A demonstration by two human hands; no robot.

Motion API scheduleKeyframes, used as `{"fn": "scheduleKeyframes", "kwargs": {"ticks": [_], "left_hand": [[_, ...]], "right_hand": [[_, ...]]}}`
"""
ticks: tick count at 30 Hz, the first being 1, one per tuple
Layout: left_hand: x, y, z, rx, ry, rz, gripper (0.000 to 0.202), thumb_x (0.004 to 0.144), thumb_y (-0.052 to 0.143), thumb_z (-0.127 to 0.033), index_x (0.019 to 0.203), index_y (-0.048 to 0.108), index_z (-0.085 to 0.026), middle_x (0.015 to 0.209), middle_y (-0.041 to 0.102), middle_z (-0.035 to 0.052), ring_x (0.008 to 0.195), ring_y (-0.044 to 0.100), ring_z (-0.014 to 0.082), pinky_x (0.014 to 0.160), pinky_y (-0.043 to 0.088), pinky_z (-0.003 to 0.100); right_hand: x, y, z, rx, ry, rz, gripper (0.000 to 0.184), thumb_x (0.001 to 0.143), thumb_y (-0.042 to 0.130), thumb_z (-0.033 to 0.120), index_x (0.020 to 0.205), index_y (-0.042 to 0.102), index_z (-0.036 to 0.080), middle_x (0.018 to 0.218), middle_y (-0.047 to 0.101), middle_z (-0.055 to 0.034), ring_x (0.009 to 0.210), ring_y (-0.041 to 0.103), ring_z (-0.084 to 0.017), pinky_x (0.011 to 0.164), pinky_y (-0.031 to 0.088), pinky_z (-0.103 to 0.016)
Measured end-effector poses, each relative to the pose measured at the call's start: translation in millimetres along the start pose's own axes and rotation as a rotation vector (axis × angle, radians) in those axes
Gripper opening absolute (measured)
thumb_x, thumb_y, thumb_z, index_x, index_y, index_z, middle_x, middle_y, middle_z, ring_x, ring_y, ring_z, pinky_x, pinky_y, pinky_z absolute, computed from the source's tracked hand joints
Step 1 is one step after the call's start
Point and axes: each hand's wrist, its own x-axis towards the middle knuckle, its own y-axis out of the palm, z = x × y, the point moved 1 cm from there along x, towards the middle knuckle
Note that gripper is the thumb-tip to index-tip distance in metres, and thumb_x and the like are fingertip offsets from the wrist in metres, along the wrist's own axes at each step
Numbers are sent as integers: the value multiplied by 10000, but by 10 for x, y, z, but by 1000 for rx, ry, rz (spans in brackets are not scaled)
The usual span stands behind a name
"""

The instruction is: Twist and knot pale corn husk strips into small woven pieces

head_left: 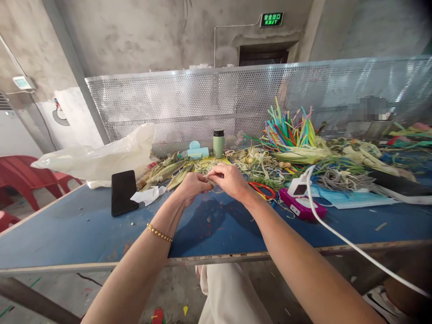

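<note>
My left hand (195, 188) and my right hand (228, 181) meet over the middle of the blue table, fingertips almost touching. Both are closed in a pinch around something small and pale between them, too small to name. Just behind them lies a loose pile of pale, dried plant strips (259, 159). Left of my left hand are dried corn husks (165, 173) and a crumpled white paper (148, 195). A red cable loop (265, 190) rests to the right of my right hand.
On the blue table (84, 238) lie a black phone (123, 192), a plastic bag (101, 155) and a purple power socket (302, 204) with a white charger (299, 185). Behind stand a green bottle (218, 144), colourful pipe cleaners (290, 128) and a perforated metal screen (175, 103).
</note>
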Motion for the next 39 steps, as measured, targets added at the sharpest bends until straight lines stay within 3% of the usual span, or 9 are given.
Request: {"fn": "scheduleKeyframes", "kwargs": {"ticks": [8,15,17,21,23,28,31,35,39], "left_hand": [[-7,-26,-45,-291,-73,117,179,536,830,-232,590,701,-119,628,621,38,603,547,109,611,427,275],[9,-4,7,-289,-78,112,262,505,896,-288,599,713,-126,628,649,36,580,594,132,605,462,294],[25,11,18,-298,-79,70,252,496,890,-275,591,716,-120,622,653,39,565,593,134,595,458,292],[78,-13,30,-385,-43,-161,234,490,875,-236,593,708,-107,606,644,34,549,597,131,584,439,282],[106,-45,31,-458,-19,-265,225,498,867,-217,592,692,-112,588,635,27,560,606,134,588,431,276],[129,-106,53,-536,-55,-394,251,485,864,-230,603,661,-142,580,652,31,600,619,152,579,391,263],[113,-96,72,-509,-99,-406,293,466,872,-269,649,676,-153,653,697,38,613,610,144,582,362,261],[97,-49,78,-509,-117,-377,329,446,881,-302,665,681,-161,699,712,33,649,614,147,622,371,276],[97,-28,74,-516,-104,-360,376,433,896,-345,691,692,-164,749,730,50,660,623,158,622,376,278]], "right_hand": [[20,-37,-6,90,63,-27,94,808,681,130,751,739,177,773,676,-36,726,611,-152,699,455,-274],[26,-44,52,148,106,-5,121,841,649,210,755,718,160,747,718,-45,701,624,-158,677,464,-270],[31,-62,58,131,92,-58,162,869,621,256,777,711,158,769,720,-53,705,623,-159,675,465,-268],[47,-151,7,-43,110,-389,229,895,580,317,797,698,146,827,695,-85,738,603,-173,715,450,-285],[46,-164,-10,-112,169,-460,245,894,566,306,749,682,148,764,672,-74,700,575,-170,681,418,-280],[0,32,107,-7,250,-68,315,857,595,273,570,633,151,531,573,-4,551,484,-123,560,304,-257],[-28,172,189,90,253,41,359,866,596,327,560,633,142,494,515,21,530,455,-103,542,266,-249],[-21,251,167,103,359,27,328,827,632,328,563,650,135,475,472,33,521,436,-97,530,258,-241],[-4,265,124,82,411,-33,241,788,631,260,580,669,143,519,563,14,536,496,-108,540,294,-237]]}}
